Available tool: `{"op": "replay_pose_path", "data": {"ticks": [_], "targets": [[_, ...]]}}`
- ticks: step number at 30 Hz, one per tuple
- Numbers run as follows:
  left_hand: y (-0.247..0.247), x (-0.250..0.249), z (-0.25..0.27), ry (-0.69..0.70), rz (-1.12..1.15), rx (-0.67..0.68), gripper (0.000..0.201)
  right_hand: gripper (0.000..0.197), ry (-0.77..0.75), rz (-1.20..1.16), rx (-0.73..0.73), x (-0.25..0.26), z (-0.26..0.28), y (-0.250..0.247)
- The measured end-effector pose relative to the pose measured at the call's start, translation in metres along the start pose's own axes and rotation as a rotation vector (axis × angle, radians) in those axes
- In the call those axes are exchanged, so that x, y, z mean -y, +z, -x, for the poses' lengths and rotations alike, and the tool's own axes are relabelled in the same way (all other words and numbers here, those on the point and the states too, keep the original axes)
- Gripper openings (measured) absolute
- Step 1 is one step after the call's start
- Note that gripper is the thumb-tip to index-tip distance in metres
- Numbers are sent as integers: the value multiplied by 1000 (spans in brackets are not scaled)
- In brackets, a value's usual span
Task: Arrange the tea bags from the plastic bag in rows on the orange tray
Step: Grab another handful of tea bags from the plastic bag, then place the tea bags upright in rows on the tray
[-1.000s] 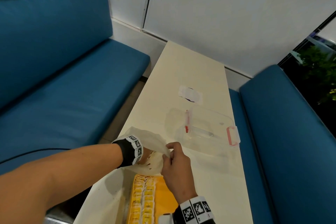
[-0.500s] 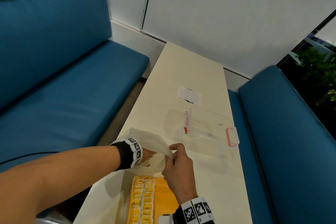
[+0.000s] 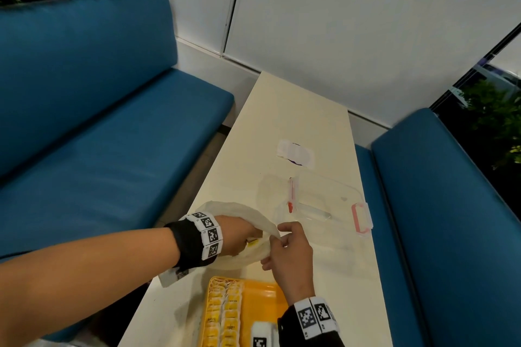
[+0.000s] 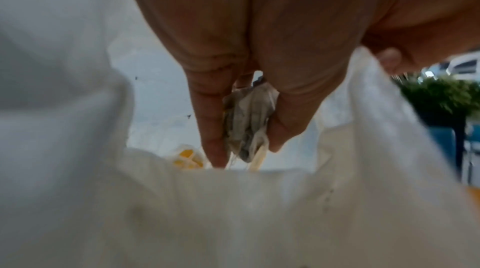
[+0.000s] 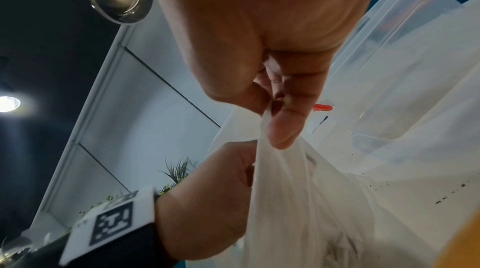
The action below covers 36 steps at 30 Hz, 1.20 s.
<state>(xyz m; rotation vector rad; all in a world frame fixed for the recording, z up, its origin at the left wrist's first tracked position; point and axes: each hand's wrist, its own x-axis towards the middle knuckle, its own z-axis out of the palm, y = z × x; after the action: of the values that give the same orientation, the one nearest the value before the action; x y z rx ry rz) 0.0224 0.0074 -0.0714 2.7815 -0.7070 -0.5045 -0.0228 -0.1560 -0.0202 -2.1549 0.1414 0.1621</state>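
Observation:
A white plastic bag (image 3: 248, 214) lies on the cream table (image 3: 296, 110) just beyond the orange tray (image 3: 265, 301). My left hand (image 3: 239, 236) is inside the bag's mouth. In the left wrist view its fingers pinch a greyish tea bag (image 4: 246, 120), and another tea bag with a yellow tag (image 4: 188, 156) lies deeper in the bag. My right hand (image 3: 287, 251) pinches the bag's rim (image 5: 265, 129) between thumb and fingers and holds it up. Two rows of yellow-tagged tea bags (image 3: 225, 315) fill the tray's left side.
A clear plastic box (image 3: 318, 205) with pink latches stands just behind the bag, with a red-tipped item inside. A small white wrapper (image 3: 296, 153) lies farther back. Blue benches (image 3: 98, 163) flank the narrow table on both sides. Dark crumbs dot the tabletop (image 5: 441, 200).
The left hand has drawn back slightly out of the bag with a tea bag in its fingers. The right hand keeps its hold on the rim. The head view has tilted a little.

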Motion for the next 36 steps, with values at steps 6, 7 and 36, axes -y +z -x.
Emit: {"op": "replay_pose_path", "data": {"ticks": [6,7,36], "targets": [[-24,-4,32,-28,482,-58,21,16,30,-32,-3,-5,-7,0],[-27,-3,38,-37,589,-90,19,17,34,-42,-8,-5,-8,0],[-51,-39,104,33,1965,-94,35,66,-174,-265,363,0,31,-20]]}}
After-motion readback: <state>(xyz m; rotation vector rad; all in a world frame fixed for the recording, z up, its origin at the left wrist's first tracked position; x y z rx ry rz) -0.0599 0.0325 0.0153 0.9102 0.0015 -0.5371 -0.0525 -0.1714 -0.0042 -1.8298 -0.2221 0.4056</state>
